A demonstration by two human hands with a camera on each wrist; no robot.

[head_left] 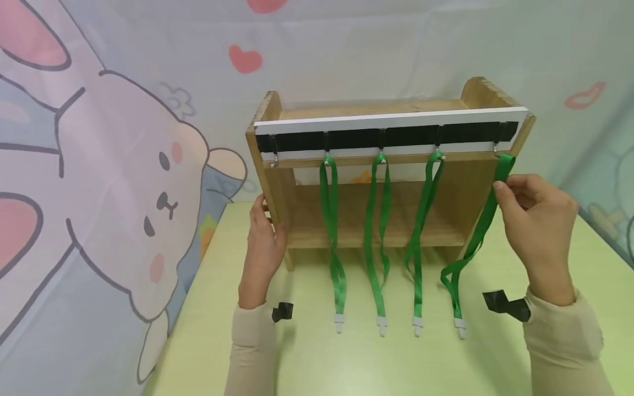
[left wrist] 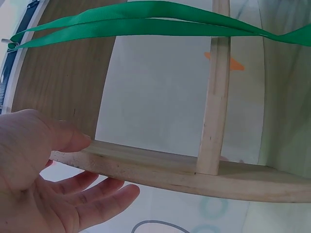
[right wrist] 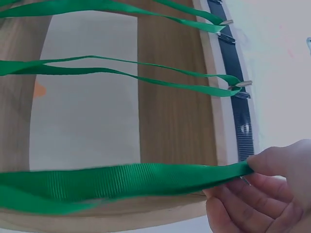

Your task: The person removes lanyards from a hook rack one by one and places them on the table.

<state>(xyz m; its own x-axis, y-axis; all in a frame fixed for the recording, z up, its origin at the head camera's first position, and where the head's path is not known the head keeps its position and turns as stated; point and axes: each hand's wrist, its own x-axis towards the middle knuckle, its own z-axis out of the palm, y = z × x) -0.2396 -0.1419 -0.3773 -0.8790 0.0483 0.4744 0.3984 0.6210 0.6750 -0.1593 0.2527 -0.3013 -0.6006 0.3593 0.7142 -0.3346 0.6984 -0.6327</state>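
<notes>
My right hand pinches the upper loop of a green lanyard between thumb and fingers, right beside the rightmost metal hook. The held lanyard slants down to a white clip. In the right wrist view its broad band runs across to my fingertips. My left hand holds the left side panel of a small wooden shelf, thumb on one face and fingers on the other. Three more green lanyards, left, middle and right, hang from hooks.
A white strip with black tape along the shelf's upper front carries the hooks. The leftmost hook bears no lanyard. The shelf stands on a pale green table, before a cartoon-printed backdrop. Black tape pieces stick out by both sleeves.
</notes>
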